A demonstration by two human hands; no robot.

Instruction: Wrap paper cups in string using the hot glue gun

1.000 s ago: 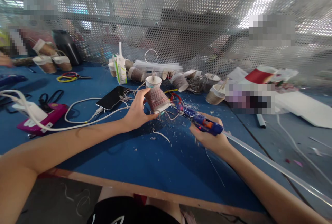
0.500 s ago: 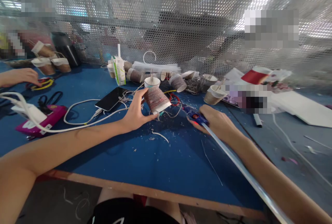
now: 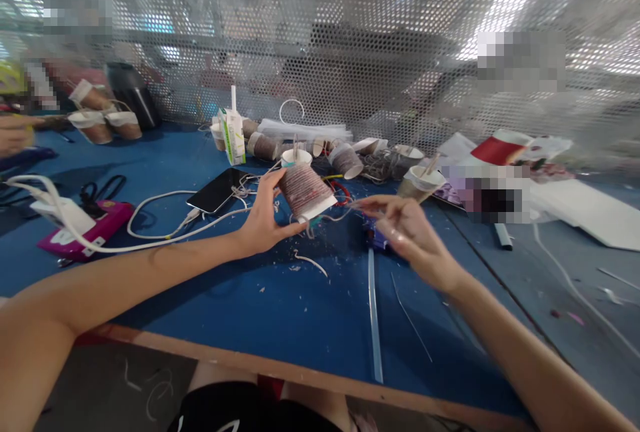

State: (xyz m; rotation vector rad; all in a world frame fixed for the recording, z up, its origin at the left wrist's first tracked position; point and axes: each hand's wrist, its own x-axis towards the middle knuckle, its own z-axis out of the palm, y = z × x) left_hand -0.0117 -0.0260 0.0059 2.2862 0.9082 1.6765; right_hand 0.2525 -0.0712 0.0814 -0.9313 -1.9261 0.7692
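My left hand [image 3: 265,215] is wrapped round a paper cup [image 3: 306,193] wound with brownish-red cord, holding it tilted, with its white rim towards the lower right. A loose pale cord [image 3: 337,218] trails from the cup's rim to the right. My right hand [image 3: 407,232] is slightly blurred, its fingers reaching left to the cord's end, thumb apart from them; no grip on the cord can be made out. Partly hidden behind that hand, a blue glue gun [image 3: 376,237] lies on the table, a long clear glue stick [image 3: 373,319] running from it towards the front edge.
Behind stand more cord-wrapped cups [image 3: 345,160], a white cup [image 3: 296,159] and a drink carton [image 3: 232,139]. A phone [image 3: 219,191] with white cables and a magenta power strip [image 3: 90,232] lie left. Another person's hand [image 3: 15,135] shows far left. Perforated metal mesh [image 3: 350,39] rises behind.
My right hand has let go of the glue gun, which now rests on the table, and moved its fingers to the loose cord. My left hand still holds the cup. The other person's hand moved left.
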